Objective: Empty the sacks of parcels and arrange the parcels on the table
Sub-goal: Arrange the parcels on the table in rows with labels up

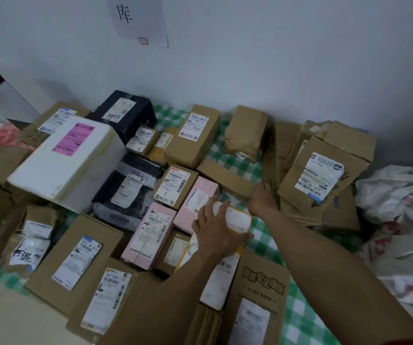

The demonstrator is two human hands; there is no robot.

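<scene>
On my left, a white foam box [63, 158] sits among labelled cartons on the green-checked desk [300, 307]. At mid-desk my left hand [215, 230] grips a yellow-edged white parcel [237, 217], fingers over its top and thumb beneath, just beside the pink boxes [150, 232]. My right hand [262, 197] reaches against the leaning cardboard stack [322, 175]; I cannot tell how its fingers lie. Crumpled sacks [399, 195] lie far right.

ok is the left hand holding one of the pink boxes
No, the left hand grips a white packet with a yellow edge.
</scene>
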